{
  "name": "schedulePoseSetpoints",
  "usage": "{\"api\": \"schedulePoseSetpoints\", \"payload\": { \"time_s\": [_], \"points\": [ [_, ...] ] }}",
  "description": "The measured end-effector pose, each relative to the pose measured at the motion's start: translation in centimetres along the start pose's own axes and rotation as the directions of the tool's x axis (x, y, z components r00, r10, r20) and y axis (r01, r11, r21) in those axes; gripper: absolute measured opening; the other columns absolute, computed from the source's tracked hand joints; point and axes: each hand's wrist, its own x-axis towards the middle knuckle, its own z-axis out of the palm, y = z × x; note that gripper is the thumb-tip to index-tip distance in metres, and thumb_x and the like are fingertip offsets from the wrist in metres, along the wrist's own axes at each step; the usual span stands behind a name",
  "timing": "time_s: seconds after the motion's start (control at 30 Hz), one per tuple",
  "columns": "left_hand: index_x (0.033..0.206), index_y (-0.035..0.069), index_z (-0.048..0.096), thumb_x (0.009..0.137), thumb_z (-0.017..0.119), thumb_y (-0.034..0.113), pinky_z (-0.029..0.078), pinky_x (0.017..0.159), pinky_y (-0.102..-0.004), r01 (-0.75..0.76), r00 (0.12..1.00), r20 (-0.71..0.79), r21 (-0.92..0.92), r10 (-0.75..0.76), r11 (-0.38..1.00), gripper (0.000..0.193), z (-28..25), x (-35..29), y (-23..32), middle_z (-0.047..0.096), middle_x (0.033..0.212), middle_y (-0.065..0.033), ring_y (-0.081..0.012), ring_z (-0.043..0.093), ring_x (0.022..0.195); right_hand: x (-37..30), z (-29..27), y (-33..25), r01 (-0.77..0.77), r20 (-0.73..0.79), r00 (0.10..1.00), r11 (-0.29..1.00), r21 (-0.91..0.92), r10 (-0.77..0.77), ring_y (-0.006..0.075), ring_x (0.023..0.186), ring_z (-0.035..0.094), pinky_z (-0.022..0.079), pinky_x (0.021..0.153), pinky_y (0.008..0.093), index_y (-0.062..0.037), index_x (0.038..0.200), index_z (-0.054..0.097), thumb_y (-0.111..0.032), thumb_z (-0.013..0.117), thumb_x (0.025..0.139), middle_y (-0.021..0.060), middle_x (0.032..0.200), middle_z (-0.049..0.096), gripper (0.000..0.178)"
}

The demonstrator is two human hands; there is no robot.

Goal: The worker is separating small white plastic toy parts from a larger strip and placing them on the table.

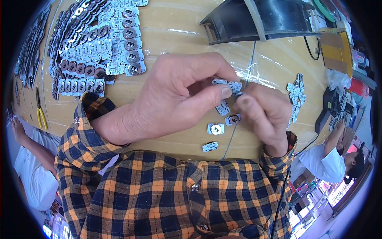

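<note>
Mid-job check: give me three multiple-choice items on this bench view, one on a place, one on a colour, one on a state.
1. Where does the big batch of small circuit boards lie on the table?
A. far left
B. near right
C. under the black tray

2. What colour are the handles of the pliers?
A. red
B. yellow
C. blue

3. How is the small board piece held?
A. flat on the table, untouched
B. by the left hand alone
C. pinched between both hands

Answers:
1 A, the rows sit at the upper left.
2 B, yellow grips show at the left edge.
3 C, the right hand pinches it too.
</note>
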Motion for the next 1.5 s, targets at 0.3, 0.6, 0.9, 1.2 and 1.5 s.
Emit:
{"api": "schedulePoseSetpoints", "payload": {
  "time_s": [0.3,0.6,0.9,1.2,1.5],
  "points": [
    [0.105,-0.006,0.063,0.091,0.062,0.0,0.052,0.06,-0.0182,0.105,0.991,0.101,-0.23,-0.083,0.967,0.015,0.4,0.1,0.2,0.067,0.09,-0.0082,-0.0082,0.065,0.073,-0.1,0.2,0.9,0.101,-0.033,0.994,0.995,-0.015,-0.101,0.0103,0.049,0.052,0.036,0.046,0.0239,0.004,0.077,0.059,-0.014,0.059,0.094,0.0035,0.058,0.054,0.025],
    [0.103,-0.005,0.059,0.09,0.062,-0.002,0.057,0.057,-0.0223,0.371,0.925,0.303,-0.588,-0.23,0.719,0.013,-0.8,0.5,1.2,0.067,0.086,-0.0121,-0.0143,0.069,0.074,-0.9,-0.3,-0.4,-0.341,0.164,0.936,0.687,0.642,0.311,0.0055,0.042,0.043,0.031,0.039,0.021,0.0007,0.081,0.06,-0.017,0.055,0.098,0.0017,0.057,0.055,0.025],
    [0.109,-0.007,0.059,0.091,0.057,-0.006,0.058,0.066,-0.0247,-0.045,0.998,-0.046,-0.201,0.037,0.978,0.019,0.7,-0.1,0.2,0.066,0.092,-0.0141,-0.0175,0.07,0.079,-0.6,0.5,0.5,-0.252,-0.057,0.944,0.817,0.518,0.326,0.004,0.041,0.036,0.026,0.038,0.02,-0.0012,0.077,0.048,-0.021,0.048,0.101,0.0013,0.055,0.047,0.031],
    [0.1,-0.006,0.064,0.082,0.063,-0.01,0.054,0.065,-0.0215,-0.25,0.957,-0.076,0.282,0.281,0.926,0.018,0.7,-0.2,0.5,0.066,0.085,-0.0111,-0.0143,0.07,0.077,-0.7,0.7,0.2,-0.241,-0.039,0.959,0.882,0.404,0.28,0.0023,0.045,0.038,0.025,0.041,0.0193,0.0001,0.077,0.054,-0.02,0.054,0.098,-0.001,0.057,0.049,0.029],
    [0.099,-0.004,0.064,0.081,0.065,-0.009,0.053,0.067,-0.0223,-0.238,0.954,-0.125,0.241,0.274,0.941,0.018,0.8,0.0,0.3,0.067,0.085,-0.0109,-0.0148,0.069,0.077,-0.7,0.6,0.4,-0.27,-0.033,0.947,0.851,0.451,0.318,0.0019,0.045,0.038,0.025,0.041,0.0191,-0.0005,0.077,0.054,-0.021,0.054,0.098,-0.0018,0.057,0.048,0.03]
  ]
}}
